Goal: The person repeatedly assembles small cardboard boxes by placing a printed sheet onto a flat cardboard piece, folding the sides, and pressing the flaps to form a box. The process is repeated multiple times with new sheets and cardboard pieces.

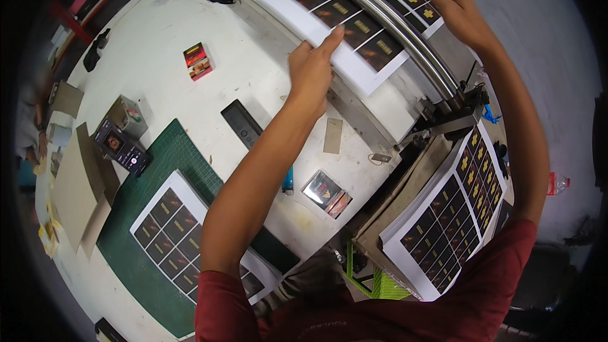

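A large white sheet printed with dark rectangles (pixel 335 11) passes beneath shiny metal rollers (pixel 386 22) at the top. My left hand (pixel 311 75) pinches its near edge, thumb on top and the other fingers mostly hidden below. Beyond the rollers, my right hand (pixel 453 9) holds the right edge of the printed paper, where yellow cross shapes show; its fingertips are partly hidden. The rollers lie between my two hands. A pale metal ledge (pixel 361 104) runs under the near edge of the sheet.
Printed sheets are stacked at lower right (pixel 437 234) and on a green cutting mat (pixel 136 215). On the white table (pixel 253 44) lie a red-black pack (pixel 197 61), a dark remote-like device (pixel 240 123) and a clear-wrapped pack (pixel 327 193). A phone (pixel 121 145) leans by a box. Another person stands far left.
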Tool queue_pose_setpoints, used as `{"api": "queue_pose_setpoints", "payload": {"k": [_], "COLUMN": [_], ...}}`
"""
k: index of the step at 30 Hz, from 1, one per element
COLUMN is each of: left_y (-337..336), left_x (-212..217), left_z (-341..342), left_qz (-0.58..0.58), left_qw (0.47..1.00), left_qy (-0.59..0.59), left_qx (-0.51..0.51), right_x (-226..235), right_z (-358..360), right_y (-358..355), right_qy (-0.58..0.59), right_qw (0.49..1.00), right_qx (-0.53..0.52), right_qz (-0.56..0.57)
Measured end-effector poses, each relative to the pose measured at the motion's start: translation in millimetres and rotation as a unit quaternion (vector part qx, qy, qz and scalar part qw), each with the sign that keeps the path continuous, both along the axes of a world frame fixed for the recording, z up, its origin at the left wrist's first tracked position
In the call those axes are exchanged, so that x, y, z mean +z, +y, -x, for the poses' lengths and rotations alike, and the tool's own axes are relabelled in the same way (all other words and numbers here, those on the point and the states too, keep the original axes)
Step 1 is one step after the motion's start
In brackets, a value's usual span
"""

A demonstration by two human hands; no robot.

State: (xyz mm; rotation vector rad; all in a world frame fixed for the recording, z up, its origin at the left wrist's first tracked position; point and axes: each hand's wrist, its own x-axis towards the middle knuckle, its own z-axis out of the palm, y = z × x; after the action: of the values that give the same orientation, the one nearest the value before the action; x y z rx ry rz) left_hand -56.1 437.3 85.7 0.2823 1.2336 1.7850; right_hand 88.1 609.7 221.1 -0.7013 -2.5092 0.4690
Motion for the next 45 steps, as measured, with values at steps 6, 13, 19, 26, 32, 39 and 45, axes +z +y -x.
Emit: {"api": "queue_pose_setpoints", "payload": {"k": [6, 13, 19, 26, 32, 39, 45], "left_y": [-105, -231, -372, -545, -642, -698, -743], "left_x": [9, 59, 93, 53, 62, 39, -38], "left_z": [20, 50, 48, 30, -10, -21, 9], "left_qz": [-0.055, -0.094, -0.185, -0.014, 0.059, 0.090, 0.280], "left_qw": [0.994, 0.987, 0.957, 0.754, 0.788, 0.853, 0.853], "left_qy": [0.027, 0.057, 0.051, 0.532, 0.460, 0.282, 0.194], "left_qx": [0.092, 0.121, 0.216, 0.386, 0.404, 0.429, 0.396], "right_x": [-21, -91, -46, 100, 156, 42, -85], "right_z": [-62, -24, 12, 18, 79, 209, 226], "right_y": [-99, -116, -185, -344, -389, -433, -462], "right_qy": [0.017, 0.005, 0.221, 0.170, 0.076, -0.054, 0.054], "right_qw": [0.982, 0.909, 0.898, 0.891, 0.888, 0.888, 0.910], "right_qx": [0.097, 0.033, 0.138, 0.292, 0.402, 0.455, 0.410], "right_qz": [-0.159, -0.415, -0.355, -0.304, -0.209, -0.047, -0.029]}}
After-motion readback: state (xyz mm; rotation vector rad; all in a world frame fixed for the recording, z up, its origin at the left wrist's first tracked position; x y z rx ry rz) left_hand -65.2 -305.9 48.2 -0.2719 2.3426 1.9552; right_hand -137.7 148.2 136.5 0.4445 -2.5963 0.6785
